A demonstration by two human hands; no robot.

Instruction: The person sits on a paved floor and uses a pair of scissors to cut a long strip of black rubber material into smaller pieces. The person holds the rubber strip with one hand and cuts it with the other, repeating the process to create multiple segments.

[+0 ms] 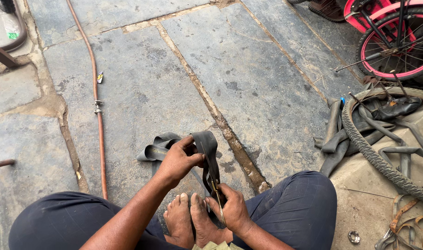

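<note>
Two hands | left (178, 162) grips inner tube (206, 146) | right (232, 208) holds scissors (217, 194)

Figure: Surroundings of a stone-paved repair area.

A copper-coloured hose (98, 111) runs lengthwise over the grey paving slabs (248, 69), with a metal clamp partway along. At right lie a worn bicycle tyre (376, 159) and a heap of limp black tubes (341, 139) (touching the tyre); beyond stands a pink-rimmed bicycle wheel (399, 46). A small metal cap (354, 237) lies nearby.

Soft even daylight, faint shadows (no glare), sharp focus throughout.
</note>
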